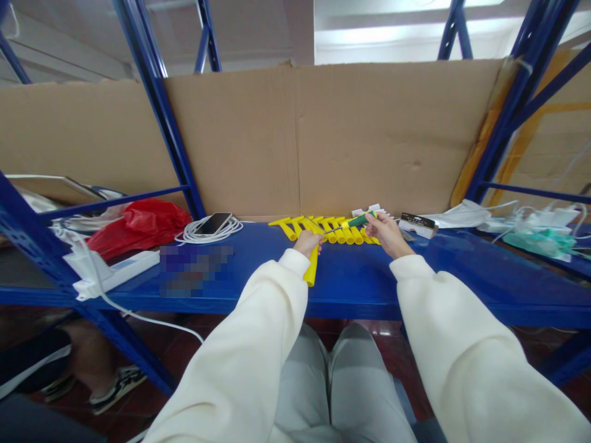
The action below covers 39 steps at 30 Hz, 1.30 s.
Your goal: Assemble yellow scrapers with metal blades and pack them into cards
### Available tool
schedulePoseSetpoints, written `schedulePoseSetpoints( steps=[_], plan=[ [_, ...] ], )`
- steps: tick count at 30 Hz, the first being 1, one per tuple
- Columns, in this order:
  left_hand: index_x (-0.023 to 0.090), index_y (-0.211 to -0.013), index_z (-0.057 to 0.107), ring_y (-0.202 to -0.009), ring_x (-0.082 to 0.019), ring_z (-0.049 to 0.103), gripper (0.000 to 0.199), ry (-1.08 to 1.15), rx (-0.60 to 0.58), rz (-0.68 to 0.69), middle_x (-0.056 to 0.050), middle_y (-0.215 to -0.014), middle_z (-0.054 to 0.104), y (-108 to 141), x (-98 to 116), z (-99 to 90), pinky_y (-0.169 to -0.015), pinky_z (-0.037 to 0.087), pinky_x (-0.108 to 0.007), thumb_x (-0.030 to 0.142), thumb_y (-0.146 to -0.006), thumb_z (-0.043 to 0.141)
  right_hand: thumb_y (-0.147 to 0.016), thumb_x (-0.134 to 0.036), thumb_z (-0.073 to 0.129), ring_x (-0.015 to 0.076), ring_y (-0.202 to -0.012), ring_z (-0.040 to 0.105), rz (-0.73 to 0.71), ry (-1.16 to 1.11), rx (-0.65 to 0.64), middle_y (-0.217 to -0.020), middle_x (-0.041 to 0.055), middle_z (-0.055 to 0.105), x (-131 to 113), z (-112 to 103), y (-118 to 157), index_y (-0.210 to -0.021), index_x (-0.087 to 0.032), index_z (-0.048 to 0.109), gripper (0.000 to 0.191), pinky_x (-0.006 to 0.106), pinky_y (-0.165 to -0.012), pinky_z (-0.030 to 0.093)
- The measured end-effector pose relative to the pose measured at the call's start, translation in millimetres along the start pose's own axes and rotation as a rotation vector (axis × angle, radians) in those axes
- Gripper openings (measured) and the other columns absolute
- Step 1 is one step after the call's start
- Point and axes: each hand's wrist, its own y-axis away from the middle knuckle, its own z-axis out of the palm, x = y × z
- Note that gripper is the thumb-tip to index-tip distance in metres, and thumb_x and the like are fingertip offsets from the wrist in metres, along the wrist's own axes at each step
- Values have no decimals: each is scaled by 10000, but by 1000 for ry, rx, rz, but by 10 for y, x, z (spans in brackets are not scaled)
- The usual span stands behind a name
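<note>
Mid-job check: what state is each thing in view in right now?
Left hand: closed on one yellow tube-handled piece
Right hand: closed on green-and-yellow-handled metal screwdriver
Screwdriver: held, shaft pointing toward left hand
Other yellow tube-handled pieces: lying in a row
Rectangular phone: screen dark, resting on white cable
White cable: coiled
Red plastic bag: crumpled

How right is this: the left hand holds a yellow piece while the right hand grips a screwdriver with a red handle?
One slip: the head view shows the screwdriver with a green and yellow handle, not red. The left hand does hold a yellow piece, and the right hand grips the screwdriver.
</note>
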Motion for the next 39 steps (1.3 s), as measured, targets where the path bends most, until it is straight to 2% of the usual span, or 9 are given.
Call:
schedulePoseSetpoints(
  steps=[6, 13, 22, 39],
  plan=[
    [186, -614, 468, -392, -79, 409, 339, 3, -18, 14, 58, -466, 441, 21, 6, 10, -453, 334, -225, 28, -901, 554, -583, -619, 890, 99, -474, 469, -24, -30, 17, -510, -70, 496, -1, 17, 2, -735, -236, 565, 525, 232, -452, 361],
    [178, -639, 503, -395, -89, 413, 280, -21, -5, -1, 57, -480, 454, -3, 7, 4, -481, 374, -237, 18, -850, 593, -617, -598, 884, 100, -467, 473, -40, -35, 27, -511, -69, 487, -6, 28, 11, -741, -238, 581, 486, 232, -437, 373],
    [184, -646, 480, -385, -78, 405, 299, -51, 1, 3, 62, -492, 452, 42, 22, 15, -448, 341, -219, 16, -881, 557, -576, -624, 905, 85, -470, 466, -69, -69, 27, -519, -69, 480, 1, 35, 6, -713, -232, 574, 531, 213, -437, 374],
    [170, -683, 567, -409, -100, 449, 211, -71, 27, -20, 60, -478, 468, -11, 3, -1, -490, 397, -232, 42, -818, 668, -638, -571, 867, 126, -550, 496, -96, -51, -21, -583, -61, 454, -37, 74, 46, -756, -254, 578, 445, 249, -491, 417]
  ],
)
